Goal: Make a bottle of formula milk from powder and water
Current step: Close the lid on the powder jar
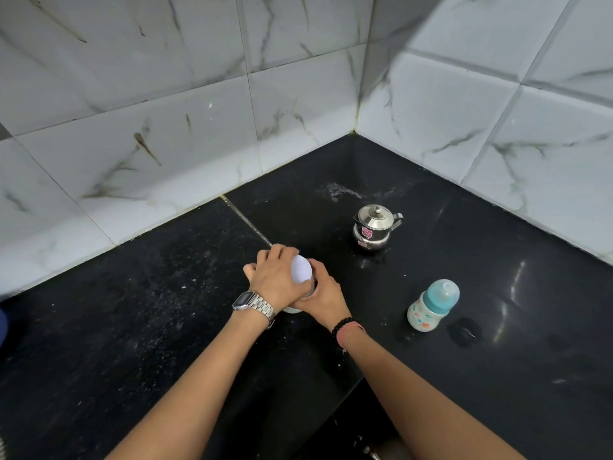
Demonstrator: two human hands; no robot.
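Both hands wrapped white powder container [301, 272], centre counter [497, 360]: left hand [273, 280] gripped body, right hand [320, 295] curled on it too. Likely opening step. Baby bottle [433, 305] capped, near-right; steel jug [373, 227] far. Next: lift lid, uncap bottle.

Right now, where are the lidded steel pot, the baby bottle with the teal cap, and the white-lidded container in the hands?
Lidded steel pot [371, 229]: head view, its body.
Baby bottle with teal cap [428, 312]: head view, its body.
White-lidded container [301, 269]: head view, its lid.
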